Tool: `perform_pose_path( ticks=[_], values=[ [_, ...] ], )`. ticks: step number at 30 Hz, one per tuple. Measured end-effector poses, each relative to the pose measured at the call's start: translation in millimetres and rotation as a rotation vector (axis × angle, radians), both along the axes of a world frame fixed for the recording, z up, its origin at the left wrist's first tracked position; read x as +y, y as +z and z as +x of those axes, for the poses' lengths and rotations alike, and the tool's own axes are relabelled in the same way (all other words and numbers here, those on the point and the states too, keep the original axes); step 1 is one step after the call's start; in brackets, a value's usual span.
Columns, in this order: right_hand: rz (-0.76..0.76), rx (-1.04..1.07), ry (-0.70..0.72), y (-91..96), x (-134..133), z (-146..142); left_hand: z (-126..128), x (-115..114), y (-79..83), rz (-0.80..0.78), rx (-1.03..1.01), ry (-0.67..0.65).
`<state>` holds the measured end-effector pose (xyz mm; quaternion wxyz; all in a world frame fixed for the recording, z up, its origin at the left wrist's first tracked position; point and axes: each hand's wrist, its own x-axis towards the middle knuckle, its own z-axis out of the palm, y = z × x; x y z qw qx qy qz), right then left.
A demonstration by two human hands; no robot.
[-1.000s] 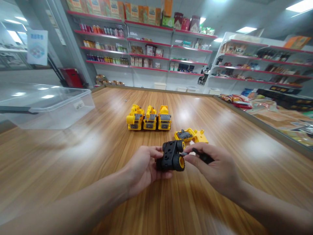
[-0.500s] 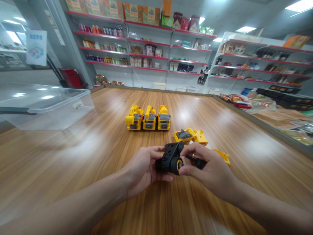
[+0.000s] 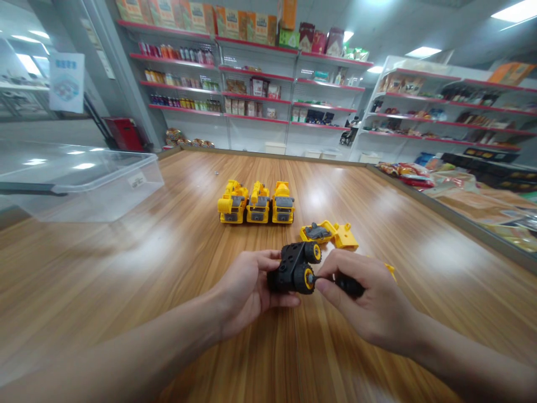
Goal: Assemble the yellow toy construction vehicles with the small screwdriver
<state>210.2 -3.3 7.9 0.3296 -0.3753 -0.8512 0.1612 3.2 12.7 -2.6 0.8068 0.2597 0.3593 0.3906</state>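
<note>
My left hand (image 3: 247,285) is closed around a black toy truck chassis (image 3: 289,268), tipped so its wheels with yellow hubs face right. In my right hand (image 3: 364,296) is a black-handled screwdriver (image 3: 349,284), its tip at the hub of the lower wheel (image 3: 309,279). A small grey screw or bolt appears at that hub. Beyond the hands lie a yellow truck bed piece with a grey part (image 3: 318,232) and a yellow flat piece (image 3: 345,236). Another yellow part (image 3: 391,271) is mostly hidden behind my right hand.
Three yellow toy construction trucks (image 3: 257,202) stand in a row on the wooden table (image 3: 188,246). At left is a clear plastic bin (image 3: 104,193). Packaged goods (image 3: 415,174) lie beyond the table's right edge, and stocked shelves (image 3: 255,73) line the back.
My right hand has drawn back to the right from the wheel, with the screwdriver tip now at the hub. The upper wheel shows fully. The left hand keeps its hold.
</note>
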Motion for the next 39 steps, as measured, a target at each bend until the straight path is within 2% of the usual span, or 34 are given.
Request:
perform_pose_path(
  ticks=[3, 7, 10, 15, 20, 23, 27, 30, 35, 39],
  values=[
    [0.037, -0.017, 0.007, 0.5, 1, 0, 1, 0, -0.9, 0.052, 0.042, 0.027],
    [0.031, -0.064, -0.052, 1.8, 4, 3, 1, 2, -2.3, 0.225, 0.061, 0.102],
    [0.001, -0.079, -0.086, 1.8, 6, 3, 0, 3, -3.0, 0.314, 0.022, 0.082],
    [-0.079, -0.099, -0.060, 0.2, 6, 0, -1, 2, -6.2, 0.370, -0.013, 0.010],
    [-0.094, -0.084, -0.068, -0.6, 6, 1, 2, 0, -10.3, 0.491, -0.143, -0.022],
    [-0.095, -0.043, -0.075, -0.5, 5, 2, 2, -1, -9.3, 0.464, -0.197, -0.013],
    [-0.089, 0.036, -0.084, 1.6, 2, 3, 2, -3, -5.0, 0.292, -0.206, 0.022],
    [-0.068, 0.051, -0.039, 4.9, -1, 4, 3, -4, -2.5, 0.225, -0.211, 0.022],
    [0.023, 0.020, -0.021, 7.6, -2, 4, 3, -5, -3.2, 0.217, -0.217, 0.023],
    [0.070, 0.000, -0.028, 7.6, 0, 4, 1, -3, -3.9, 0.274, -0.208, -0.014]
  ],
)
